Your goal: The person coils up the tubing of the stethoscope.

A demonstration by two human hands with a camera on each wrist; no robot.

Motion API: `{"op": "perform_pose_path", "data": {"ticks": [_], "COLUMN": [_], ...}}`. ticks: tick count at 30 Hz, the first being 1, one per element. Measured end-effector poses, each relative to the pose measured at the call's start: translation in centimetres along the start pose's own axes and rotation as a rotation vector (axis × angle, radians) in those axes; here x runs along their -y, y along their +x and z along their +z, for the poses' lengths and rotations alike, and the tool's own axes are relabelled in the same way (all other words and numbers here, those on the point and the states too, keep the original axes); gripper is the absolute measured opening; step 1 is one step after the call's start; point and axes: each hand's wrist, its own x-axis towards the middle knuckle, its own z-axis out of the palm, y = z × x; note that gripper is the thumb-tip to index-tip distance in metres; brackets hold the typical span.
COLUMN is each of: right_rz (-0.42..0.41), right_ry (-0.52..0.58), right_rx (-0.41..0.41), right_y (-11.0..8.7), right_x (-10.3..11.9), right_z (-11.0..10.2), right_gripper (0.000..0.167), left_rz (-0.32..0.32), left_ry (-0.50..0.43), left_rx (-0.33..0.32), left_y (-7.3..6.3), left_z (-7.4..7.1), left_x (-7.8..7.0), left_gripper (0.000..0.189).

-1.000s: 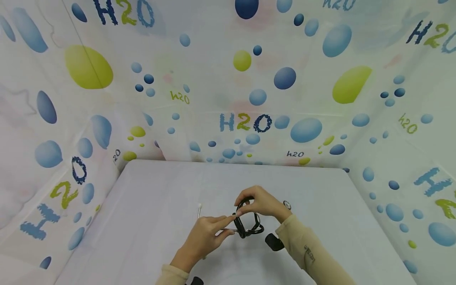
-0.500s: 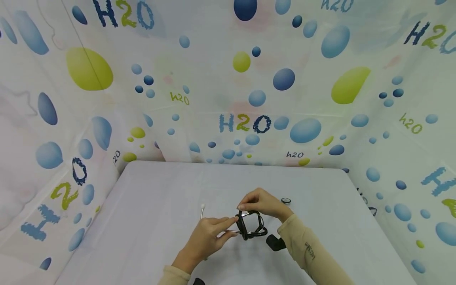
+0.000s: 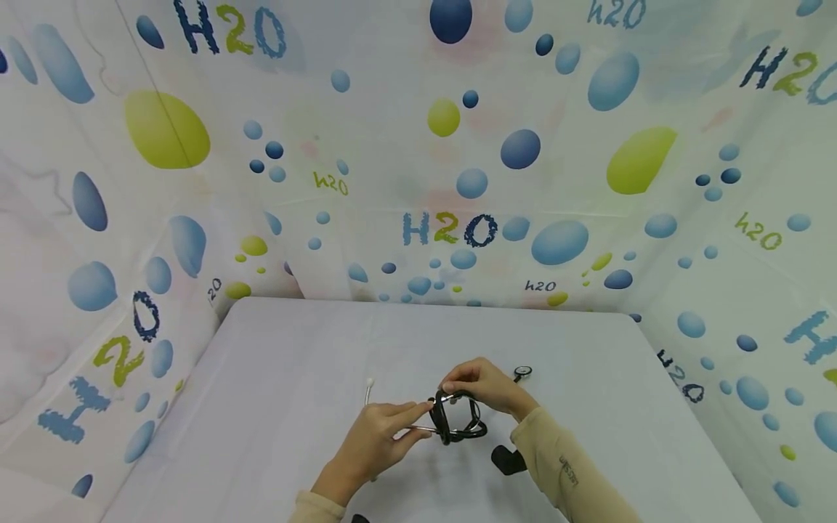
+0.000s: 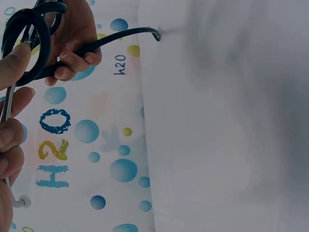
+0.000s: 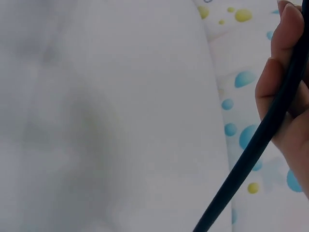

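A stethoscope is held above the white table, its black tubing (image 3: 447, 437) wound into loops. My left hand (image 3: 375, 439) pinches the metal ear tubes between thumb and fingers, with a fingertip against the coil. One pale ear tip (image 3: 370, 383) sticks up beyond that hand; in the left wrist view another ear tip (image 4: 24, 200) shows below the fingers. My right hand (image 3: 485, 385) grips the tubing at the top of the coil. The round chest piece (image 3: 523, 371) shows behind the right wrist. In the right wrist view, a length of tubing (image 5: 260, 140) crosses in front of the right hand (image 5: 297, 140).
The white table (image 3: 294, 349) runs back to a wall sheet (image 3: 392, 145) printed with drops and "H2O" lettering. Sheets also stand at both sides. A black wrist-worn device (image 3: 507, 460) sits under the right forearm.
My right hand has come down slightly and drawn its fingers together at the coil's top. The chest piece has shifted behind the wrist. My left hand keeps its hold nearly in place.
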Motion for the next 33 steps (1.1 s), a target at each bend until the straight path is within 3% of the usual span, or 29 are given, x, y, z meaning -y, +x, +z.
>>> {"op": "perform_pose_path", "data": {"ticks": [6, 11, 20, 23, 28, 33], "right_rz": [0.03, 0.025, -0.083, -0.095, -0.143, -0.062], "right_ry": [-0.035, -0.125, -0.297, -0.435, -0.757, -1.025], "right_rx": [-0.083, -0.16, -0.204, -0.214, -0.208, -0.219], "right_y": [-1.3, -2.2, -3.3, -3.5, -4.0, -4.1], "right_x": [-1.6, -1.9, -1.0, -0.3, 1.9, 4.4], "right_z": [1.0, 2.5, 4.8, 5.5, 6.4, 6.9], "right_gripper": [0.03, 0.022, 0.019, 0.018, 0.015, 0.01], "left_rz": [-0.073, -0.085, -0.088, -0.11, -0.148, -0.166], "left_ry": [-0.015, 0.042, 0.094, 0.105, 0.114, 0.13], "left_rx": [-0.002, -0.017, -0.065, -0.073, -0.065, -0.047], "left_y": [-0.1, -0.3, -0.1, -0.2, -0.4, -0.3], "left_z": [-0.1, -0.3, -0.6, -0.6, -0.6, -0.7], "left_x": [0.4, 0.9, 1.5, 1.7, 2.1, 2.2], "left_gripper": [0.039, 0.042, 0.044, 0.044, 0.042, 0.041]}}
